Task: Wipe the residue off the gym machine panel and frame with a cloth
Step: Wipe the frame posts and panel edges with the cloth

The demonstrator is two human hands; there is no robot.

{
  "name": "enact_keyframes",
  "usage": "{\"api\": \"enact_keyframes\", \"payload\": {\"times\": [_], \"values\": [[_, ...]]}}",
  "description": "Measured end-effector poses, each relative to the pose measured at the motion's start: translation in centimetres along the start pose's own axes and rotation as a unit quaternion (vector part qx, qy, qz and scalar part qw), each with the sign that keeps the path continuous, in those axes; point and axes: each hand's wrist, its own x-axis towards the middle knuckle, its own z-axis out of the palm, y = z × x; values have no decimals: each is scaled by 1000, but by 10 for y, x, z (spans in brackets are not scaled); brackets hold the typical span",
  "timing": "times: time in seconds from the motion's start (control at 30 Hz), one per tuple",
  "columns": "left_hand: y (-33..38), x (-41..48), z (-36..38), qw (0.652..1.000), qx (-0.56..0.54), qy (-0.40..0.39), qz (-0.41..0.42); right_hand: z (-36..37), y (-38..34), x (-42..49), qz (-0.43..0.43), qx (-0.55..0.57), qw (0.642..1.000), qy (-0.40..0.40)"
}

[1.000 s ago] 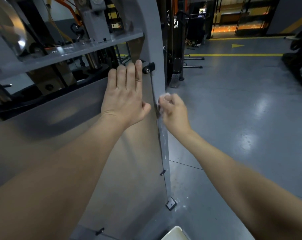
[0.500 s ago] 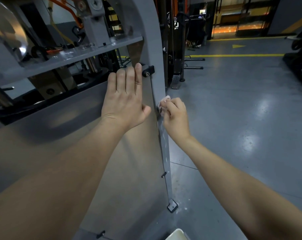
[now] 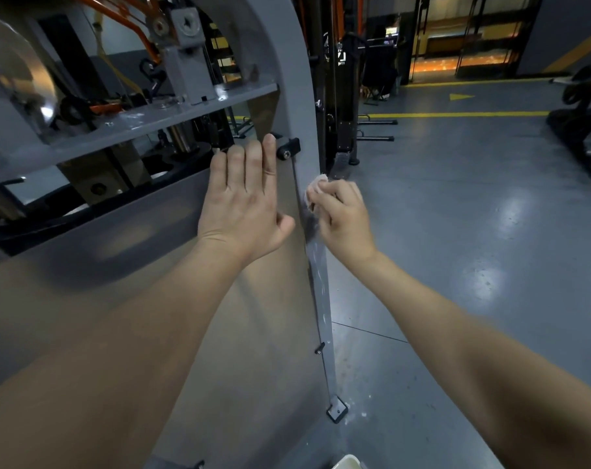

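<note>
A tinted translucent panel (image 3: 219, 333) fills the lower left, fixed to a grey curved frame post (image 3: 304, 106) that runs down to a foot plate (image 3: 337, 411). My left hand (image 3: 246, 201) lies flat on the panel with straight fingers, just left of a black knob (image 3: 287, 149). My right hand (image 3: 341, 214) grips a small crumpled white cloth (image 3: 316, 186) and presses it against the post's edge. White streaks of residue (image 3: 319, 275) show on the post below the cloth.
A grey crossbar (image 3: 135, 126) and machine parts sit behind the panel. A black machine column (image 3: 341, 96) stands just beyond the post. The grey floor (image 3: 473, 231) spreads right, with yellow lines and dark equipment (image 3: 582, 130) at far right. A white container's corner (image 3: 346, 462) shows at the bottom.
My right hand has slid the cloth slightly up along the post's edge. My left hand stays flat on the panel. The view has shifted a little.
</note>
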Motion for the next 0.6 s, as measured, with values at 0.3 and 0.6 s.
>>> {"api": "enact_keyframes", "payload": {"times": [0.3,0.6], "values": [[-1,0,3,1000,-7,8,3,20,5,-45,60,29,998,-10],[1,0,7,1000,-11,18,-3,15,-2,-35,112,48,992,-14]]}}
